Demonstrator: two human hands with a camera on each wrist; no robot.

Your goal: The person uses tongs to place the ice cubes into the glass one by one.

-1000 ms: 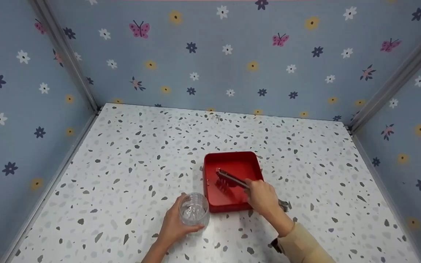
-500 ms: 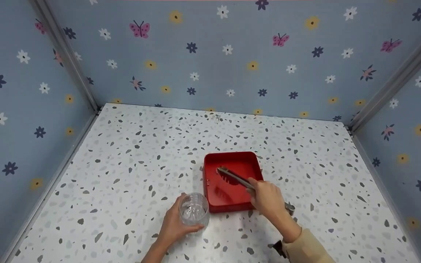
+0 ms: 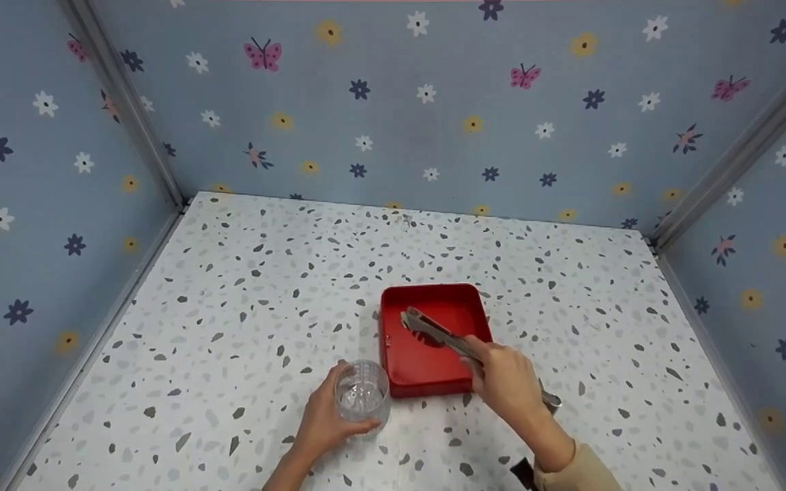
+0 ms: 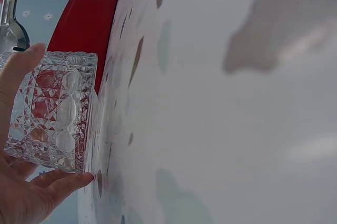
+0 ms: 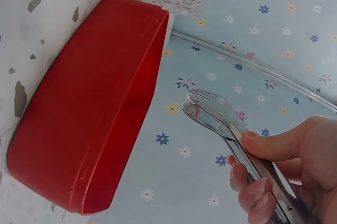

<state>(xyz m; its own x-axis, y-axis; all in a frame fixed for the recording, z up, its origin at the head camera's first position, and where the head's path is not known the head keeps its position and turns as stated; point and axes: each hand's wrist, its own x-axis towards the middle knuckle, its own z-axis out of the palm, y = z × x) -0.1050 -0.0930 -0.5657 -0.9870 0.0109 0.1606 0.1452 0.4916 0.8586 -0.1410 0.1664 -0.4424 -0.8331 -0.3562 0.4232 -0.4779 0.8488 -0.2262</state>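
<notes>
Texts, labels, brands, numbers, signs: none readable in any view.

The head camera looks forward and down from above the tabletop (image 3: 263,307), far enough back to take in its far edge and both far corners. The left-wrist camera sits low and close to the glass (image 4: 52,108), turned sideways, the tabletop filling its right; the right-wrist one, also tipped sideways, looks closely across the box (image 5: 89,92) and tongs (image 5: 234,129). Both wrist views share box, glass, tongs and wall (image 5: 263,77).
</notes>
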